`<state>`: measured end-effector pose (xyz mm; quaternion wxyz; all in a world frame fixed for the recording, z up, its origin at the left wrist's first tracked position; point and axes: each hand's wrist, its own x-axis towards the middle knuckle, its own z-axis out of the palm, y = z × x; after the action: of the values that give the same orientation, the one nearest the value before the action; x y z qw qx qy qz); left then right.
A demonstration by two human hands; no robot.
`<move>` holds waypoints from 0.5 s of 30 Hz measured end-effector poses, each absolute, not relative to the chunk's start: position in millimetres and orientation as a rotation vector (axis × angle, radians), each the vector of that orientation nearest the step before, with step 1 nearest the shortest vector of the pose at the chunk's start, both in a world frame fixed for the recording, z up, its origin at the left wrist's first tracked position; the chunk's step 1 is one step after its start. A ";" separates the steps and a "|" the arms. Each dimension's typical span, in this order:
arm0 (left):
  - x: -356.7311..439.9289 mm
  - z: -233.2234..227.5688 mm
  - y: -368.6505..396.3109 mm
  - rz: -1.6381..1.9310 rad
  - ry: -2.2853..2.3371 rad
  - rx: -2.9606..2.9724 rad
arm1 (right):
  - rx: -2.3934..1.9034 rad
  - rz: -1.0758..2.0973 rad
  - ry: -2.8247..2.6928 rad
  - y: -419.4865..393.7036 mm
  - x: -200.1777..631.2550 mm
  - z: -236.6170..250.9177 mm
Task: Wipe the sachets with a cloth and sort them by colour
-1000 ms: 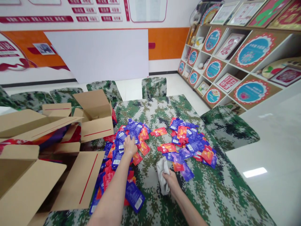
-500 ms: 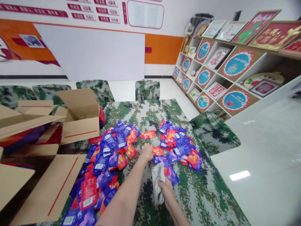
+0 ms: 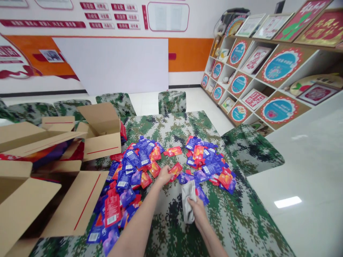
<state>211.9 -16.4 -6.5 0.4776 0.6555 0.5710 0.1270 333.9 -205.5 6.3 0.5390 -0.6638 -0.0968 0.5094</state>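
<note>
My left hand (image 3: 164,175) pinches the edge of a red pouch (image 3: 175,171) with an orange picture on it, between the two heaps on the table. In my right hand (image 3: 197,207) is a folded pale grey cloth (image 3: 188,201), held just in front of the right heap. That right heap of purple and red pouches (image 3: 211,168) lies loosely spread. To the left is a larger heap of similar pouches (image 3: 125,184), several showing white barcode labels. One more red pouch (image 3: 173,151) lies flat beyond my left hand.
Open cardboard boxes (image 3: 102,146) crowd the table's left side, their flaps (image 3: 77,203) reaching toward the left heap. A camouflage cloth covers the table (image 3: 166,125). Camouflage-covered chairs (image 3: 172,102) stand at the far side and right. Shelves (image 3: 249,76) line the right wall.
My left hand has drawn back slightly to the left and now grips the red pouch, which has tilted. The cloth stays in my right hand. The camera view has shifted left.
</note>
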 end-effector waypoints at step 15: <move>119.8 -13.4 -142.8 0.508 1.362 1.355 | -1.762 1.081 -0.706 -152.9 316.7 11.4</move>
<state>119.8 -142.8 -13.4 0.5456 0.5714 0.5743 0.2143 316.7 -152.9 11.4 0.4605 -0.7159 -0.2868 0.4395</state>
